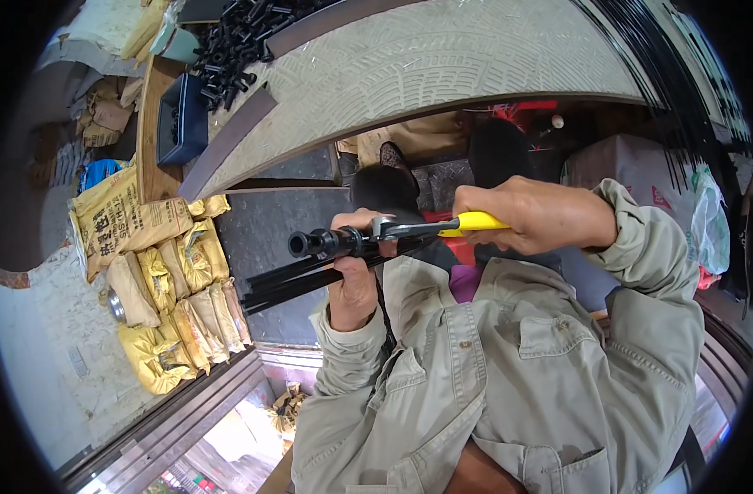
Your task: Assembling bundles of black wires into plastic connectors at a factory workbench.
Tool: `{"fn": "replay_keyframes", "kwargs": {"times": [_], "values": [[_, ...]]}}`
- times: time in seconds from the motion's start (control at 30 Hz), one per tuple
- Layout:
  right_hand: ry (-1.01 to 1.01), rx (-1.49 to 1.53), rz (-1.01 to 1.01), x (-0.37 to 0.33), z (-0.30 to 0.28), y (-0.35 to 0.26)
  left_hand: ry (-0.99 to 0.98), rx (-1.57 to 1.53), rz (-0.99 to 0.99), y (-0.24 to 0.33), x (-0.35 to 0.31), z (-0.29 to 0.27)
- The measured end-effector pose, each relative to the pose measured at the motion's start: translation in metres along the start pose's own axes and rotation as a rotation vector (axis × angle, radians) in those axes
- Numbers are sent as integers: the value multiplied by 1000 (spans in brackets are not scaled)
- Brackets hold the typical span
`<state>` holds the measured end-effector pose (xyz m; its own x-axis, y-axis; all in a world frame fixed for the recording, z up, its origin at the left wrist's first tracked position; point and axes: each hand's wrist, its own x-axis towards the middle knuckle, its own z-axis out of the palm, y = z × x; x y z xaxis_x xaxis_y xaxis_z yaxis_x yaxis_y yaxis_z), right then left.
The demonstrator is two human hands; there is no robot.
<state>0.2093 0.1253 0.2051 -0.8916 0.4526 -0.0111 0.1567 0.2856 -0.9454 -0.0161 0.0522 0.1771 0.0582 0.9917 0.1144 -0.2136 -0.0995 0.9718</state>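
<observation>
My right hand (pixel 533 216) is closed around the yellow handles of a pair of pliers (pixel 480 221). Their metal jaws reach left to a black ribbed fitting (pixel 323 242) with a round open end and appear to grip it. Below the fitting, several thin black rods (pixel 282 286) lie side by side, pointing left. My left hand (pixel 353 284) wraps around the rods and the fitting, its thumb below and fingers above. Fingers and jaws hide how the fitting joins the rods.
A pale textured worktable (pixel 475 53) curves across the top, with a heap of small black parts (pixel 245 49) and a blue bin (pixel 181 119) at its left. Long black rods (pixel 681 74) lie at the upper right. Yellow and brown packages (pixel 179 288) fill the left side.
</observation>
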Motion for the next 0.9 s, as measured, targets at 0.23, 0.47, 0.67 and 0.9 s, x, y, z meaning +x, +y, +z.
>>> {"fn": "replay_keyframes", "kwargs": {"times": [0.23, 0.47, 0.67, 0.9], "values": [[175, -84, -16, -5, 35, 17, 27, 213, -9, 5, 0, 7], [587, -100, -308, 23, 27, 32, 406, 61, 148, -21, 9, 1], [1101, -476, 36, 75, -118, 41, 284, 5, 230, -27, 10, 2], [917, -1097, 367, 154, -207, 79, 147, 130, 137, -27, 0, 6]]}}
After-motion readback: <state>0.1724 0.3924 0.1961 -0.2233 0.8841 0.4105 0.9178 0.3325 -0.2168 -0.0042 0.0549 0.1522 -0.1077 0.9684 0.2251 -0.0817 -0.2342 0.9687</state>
